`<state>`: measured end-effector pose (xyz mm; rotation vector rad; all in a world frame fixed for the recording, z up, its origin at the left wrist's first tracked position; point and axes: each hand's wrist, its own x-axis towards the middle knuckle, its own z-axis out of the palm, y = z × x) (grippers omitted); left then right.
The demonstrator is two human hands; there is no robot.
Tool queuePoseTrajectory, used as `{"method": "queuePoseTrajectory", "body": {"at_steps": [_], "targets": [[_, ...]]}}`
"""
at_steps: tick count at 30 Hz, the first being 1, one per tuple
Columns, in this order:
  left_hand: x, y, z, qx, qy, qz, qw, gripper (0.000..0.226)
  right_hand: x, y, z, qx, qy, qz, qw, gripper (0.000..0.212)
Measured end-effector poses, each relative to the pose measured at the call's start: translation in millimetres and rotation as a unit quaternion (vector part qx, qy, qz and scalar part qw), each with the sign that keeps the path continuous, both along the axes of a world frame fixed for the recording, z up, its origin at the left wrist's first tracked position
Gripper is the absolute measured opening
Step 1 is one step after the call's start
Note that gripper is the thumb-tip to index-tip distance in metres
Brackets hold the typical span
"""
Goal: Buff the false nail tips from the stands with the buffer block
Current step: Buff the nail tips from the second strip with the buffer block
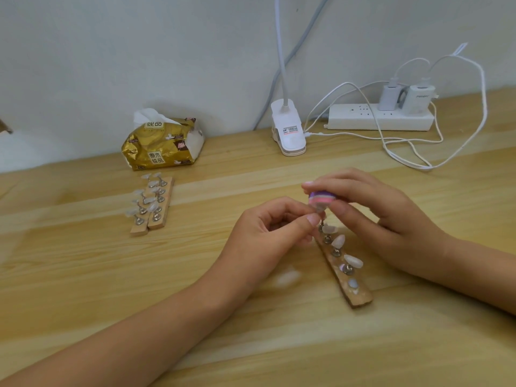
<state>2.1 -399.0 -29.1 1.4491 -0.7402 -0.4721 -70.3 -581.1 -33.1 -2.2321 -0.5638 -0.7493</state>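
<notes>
Head cam: the buffer block [405, 201] is being pinched between thumb and fingers of the right hand [391, 219], over the far end of the near wooden stand [352, 286]. A false nail tip [317, 211] is being held right under the block, pinched by thumb and forefinger of the left hand [268, 236]. More tips [338, 241] are being carried on that stand's pegs. Two more loaded stands [152, 205] are being kept near the tissue pack [162, 141].

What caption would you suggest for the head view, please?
Right hand holds a purple-and-pink buffer block against a translucent false nail tip pinched by the left hand, above a wooden nail stand.
</notes>
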Motion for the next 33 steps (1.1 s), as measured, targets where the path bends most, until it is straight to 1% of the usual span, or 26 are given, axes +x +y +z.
{"method": "queuePoseTrajectory", "body": {"at_steps": [3,6,9,11,13,16,18,20,24,27,30,33], "targets": [[0.4,0.2,-0.8,0.0,0.001,-0.004,1.0,0.01,-0.2,0.5,-0.3,-0.003,-0.005,-0.006,1.0,0.031],[0.7,0.6,-1.5,0.002,-0.004,-0.003,1.0,0.009,0.1,-0.5,1.1,0.012,0.024,-0.008,1.0,0.03],[0.7,0.7,-1.9,-0.002,0.006,0.002,1.0,0.009,-1.4,-0.7,1.1,0.002,-0.015,-0.018,1.0,0.032],[0.7,0.7,-1.8,0.0,0.002,0.0,1.0,0.012,-1.2,0.2,0.7,-0.01,-0.012,-0.011,1.0,0.033],[0.6,0.3,-2.3,0.001,0.002,0.003,1.0,0.012,-0.8,0.0,0.9,0.003,-0.004,-0.008,1.0,0.032],[-0.1,-0.2,-2.4,-0.001,0.005,0.001,1.0,0.013,-2.2,-0.5,1.1,-0.006,-0.027,-0.002,1.0,0.031],[-0.5,-0.5,-2.2,0.004,0.0,0.0,1.0,0.016,-1.8,-0.5,0.9,-0.014,-0.016,0.001,1.0,0.029],[-0.7,-0.7,-2.4,0.007,-0.003,0.002,1.0,0.013,-1.6,-0.7,1.3,0.005,-0.005,0.0,1.0,0.028],[-0.5,0.8,-2.1,0.027,-0.025,0.003,0.999,0.006,-2.0,0.2,1.0,-0.01,-0.015,0.002,1.0,0.035],[-0.6,0.8,-2.8,0.041,-0.037,0.013,0.998,0.008,-1.2,-1.4,0.8,0.035,0.016,0.009,0.999,0.042],[-1.2,1.7,-1.7,0.043,-0.041,0.023,0.998,0.009,-2.2,-1.5,0.5,0.02,0.001,0.003,1.0,0.04],[-2.7,2.4,-1.1,0.049,-0.056,0.019,0.997,0.009,-1.3,-0.5,0.7,0.017,0.022,0.017,0.999,0.038]]}}
